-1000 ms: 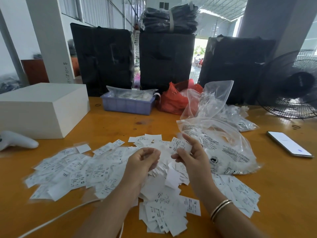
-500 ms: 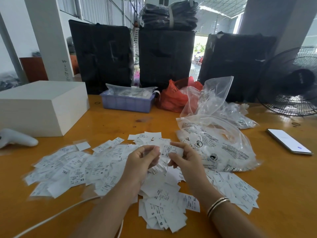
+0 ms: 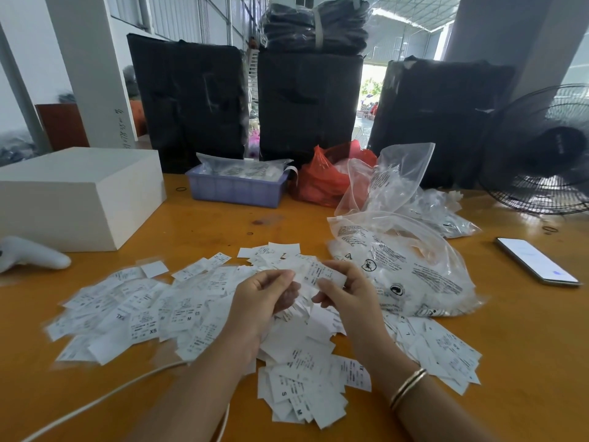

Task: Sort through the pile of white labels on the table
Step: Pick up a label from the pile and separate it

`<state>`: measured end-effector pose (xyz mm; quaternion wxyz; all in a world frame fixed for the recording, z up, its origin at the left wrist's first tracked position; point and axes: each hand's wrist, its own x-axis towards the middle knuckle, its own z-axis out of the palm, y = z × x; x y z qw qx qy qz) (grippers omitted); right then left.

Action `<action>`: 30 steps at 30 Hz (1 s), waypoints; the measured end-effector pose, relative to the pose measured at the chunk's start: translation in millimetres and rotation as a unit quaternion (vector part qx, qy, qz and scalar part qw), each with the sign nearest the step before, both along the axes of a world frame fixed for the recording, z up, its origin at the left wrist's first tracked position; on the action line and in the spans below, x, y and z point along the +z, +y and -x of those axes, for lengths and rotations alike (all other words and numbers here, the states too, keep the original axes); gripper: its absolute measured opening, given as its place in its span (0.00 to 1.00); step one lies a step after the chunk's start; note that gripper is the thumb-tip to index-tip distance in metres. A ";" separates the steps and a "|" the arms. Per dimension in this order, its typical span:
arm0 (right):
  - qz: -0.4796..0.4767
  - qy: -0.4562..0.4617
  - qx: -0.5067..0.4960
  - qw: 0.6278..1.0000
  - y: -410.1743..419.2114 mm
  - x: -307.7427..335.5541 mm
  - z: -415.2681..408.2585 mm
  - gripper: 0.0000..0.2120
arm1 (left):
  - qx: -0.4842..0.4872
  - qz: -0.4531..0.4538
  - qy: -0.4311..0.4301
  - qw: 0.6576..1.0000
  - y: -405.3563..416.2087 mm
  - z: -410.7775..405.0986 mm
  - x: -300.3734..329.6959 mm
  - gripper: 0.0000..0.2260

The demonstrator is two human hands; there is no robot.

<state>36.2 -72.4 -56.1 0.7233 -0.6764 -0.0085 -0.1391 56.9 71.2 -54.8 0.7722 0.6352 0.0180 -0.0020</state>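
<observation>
You're mid-sort, both hands raised just over the pile of white labels [image 3: 197, 311] spread across the table [image 3: 526, 330]: your right hand [image 3: 345, 290] pinches one label [image 3: 322, 273] between thumb and fingertips, and your left hand [image 3: 263, 296] is curled in beside it, fingers closed on that label's near end or on other slips, hard to tell which. Next, I'd say, read its size mark and drop it with its matches without scattering loose ones.

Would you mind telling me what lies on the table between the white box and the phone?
In the head view, between the white rectangular box and the smartphone lie bare orange tabletop, then clear printed plastic bags.
</observation>
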 end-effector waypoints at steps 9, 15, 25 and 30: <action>0.031 0.006 0.017 0.999 0.6 -2.1 -0.6 0.12 | 0.006 0.012 0.005 1.000 0.6 0.0 -1.0 0.03; 0.139 0.011 0.014 0.990 2.5 -5.3 -1.2 0.12 | -0.014 -0.014 -0.011 1.000 0.6 1.6 -0.8 0.04; 0.130 0.001 0.030 0.991 2.2 -3.7 0.4 0.09 | 0.016 -0.031 -0.015 0.999 1.4 2.6 -1.0 0.05; 0.173 -0.004 0.042 0.984 1.9 -1.6 1.2 0.09 | 0.031 -0.031 -0.027 0.999 1.7 2.0 -1.2 0.07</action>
